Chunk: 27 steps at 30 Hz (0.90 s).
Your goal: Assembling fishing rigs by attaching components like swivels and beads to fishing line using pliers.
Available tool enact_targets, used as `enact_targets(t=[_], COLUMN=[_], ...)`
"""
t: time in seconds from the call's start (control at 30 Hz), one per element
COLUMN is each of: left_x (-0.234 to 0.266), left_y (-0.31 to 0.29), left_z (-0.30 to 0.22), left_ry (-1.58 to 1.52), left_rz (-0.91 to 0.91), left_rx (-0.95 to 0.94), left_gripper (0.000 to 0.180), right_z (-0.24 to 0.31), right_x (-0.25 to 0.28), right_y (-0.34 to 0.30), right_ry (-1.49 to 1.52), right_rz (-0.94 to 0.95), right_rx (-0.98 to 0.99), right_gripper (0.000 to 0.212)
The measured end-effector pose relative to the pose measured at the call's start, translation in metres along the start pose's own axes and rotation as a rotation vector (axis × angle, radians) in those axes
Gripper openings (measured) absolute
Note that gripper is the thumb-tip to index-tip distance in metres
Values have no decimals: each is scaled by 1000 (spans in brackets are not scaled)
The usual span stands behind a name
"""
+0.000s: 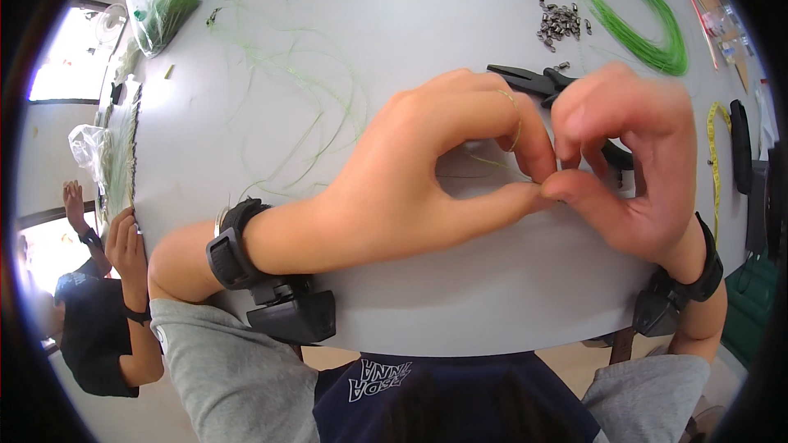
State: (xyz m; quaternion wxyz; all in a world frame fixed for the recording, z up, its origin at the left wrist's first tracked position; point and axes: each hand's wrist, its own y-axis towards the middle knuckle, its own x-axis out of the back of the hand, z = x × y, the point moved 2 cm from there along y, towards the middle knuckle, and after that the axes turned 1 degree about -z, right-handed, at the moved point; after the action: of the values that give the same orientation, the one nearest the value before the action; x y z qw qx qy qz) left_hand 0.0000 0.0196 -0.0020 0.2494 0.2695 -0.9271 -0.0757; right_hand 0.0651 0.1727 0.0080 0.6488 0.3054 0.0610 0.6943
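Both hands are up over the grey bench [460, 303], fingertips meeting a bit right of centre. The left hand [402, 156] has its thumb and forefinger pinching a thin green strand [492, 162], which runs through the gap of that hand to the tips. There's a fine yellowish loop [515, 127] around 1 of its fingers too. The right hand [648, 139] has its thumb and forefinger pressed together right against the left tips, other fingers curled. Whatever sits between those is too tiny to make out.

Black pliers [525, 80] lie just behind the right hand, partly hidden by it. Past those there's a pile of little metal swivels [560, 22], with a coil of green line [657, 45] to its right. Loose green strands [295, 143] sprawl over the bench left of the left hand, and a clear bag [164, 0] with green stuff inside sits at the far left. Yellow tape measure [712, 127] is over on the right.
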Motion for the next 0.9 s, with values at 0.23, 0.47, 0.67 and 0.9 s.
enact_targets(t=[0.23, 0.47, 0.67, 0.9], left_x=[8, 6, 8, 8], left_y=[-2, -1, -1, -2], left_z=[4, 3, -1, -2], left_ry=[-92, -111, -15, 29], left_rz=[-71, -130, -120, -52], left_rx=[17, 63, -19, -132], left_gripper=[17, 32, 40, 37], right_z=[-1, -5, -4, -5], right_x=[9, 9, 9, 7], right_y=[7, 4, 5, 5], right_ry=[-194, -88, -147, -185], right_rz=[258, 207, 242, 271], right_rx=[-55, -119, -73, -47], right_gripper=[15, 8, 7, 6])
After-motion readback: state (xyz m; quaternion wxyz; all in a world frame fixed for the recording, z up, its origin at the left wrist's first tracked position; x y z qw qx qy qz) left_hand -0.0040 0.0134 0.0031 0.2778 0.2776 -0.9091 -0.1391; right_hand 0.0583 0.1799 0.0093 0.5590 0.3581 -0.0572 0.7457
